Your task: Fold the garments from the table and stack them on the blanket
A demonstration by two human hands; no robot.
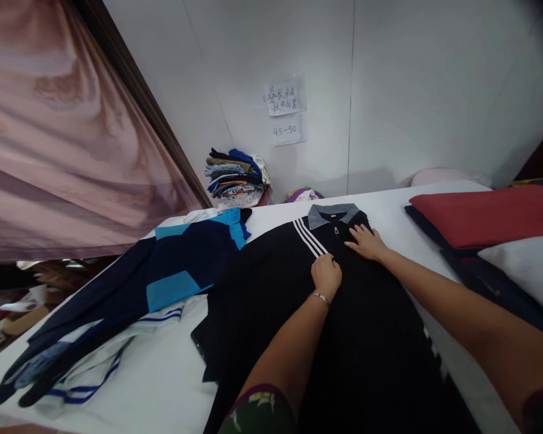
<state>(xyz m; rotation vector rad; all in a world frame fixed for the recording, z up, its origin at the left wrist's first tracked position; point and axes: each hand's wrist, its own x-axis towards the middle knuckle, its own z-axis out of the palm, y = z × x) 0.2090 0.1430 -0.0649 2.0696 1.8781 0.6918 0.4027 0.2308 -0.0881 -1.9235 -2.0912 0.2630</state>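
A black long-sleeved jacket (271, 265) with a grey collar lies spread on the white table. Three white stripes cross its left shoulder area, and a small zipper pull (336, 230) shows below the collar. My left hand (328, 276) has its fingers curled onto the fabric at the lower end of the stripes; its fingertips are partly hidden. Higher up and to the right, my right hand (366, 242) rests flat on the jacket beside the collar, fingers spread.
Left of the jacket lie a navy and light-blue garment (176, 259) and white cloth with blue stripes (95, 377). A stack of folded clothes (238, 175) stands against the wall. Red cloth (484, 217) and a white bundle (525, 265) lie right. A pink curtain (72, 132) hangs left.
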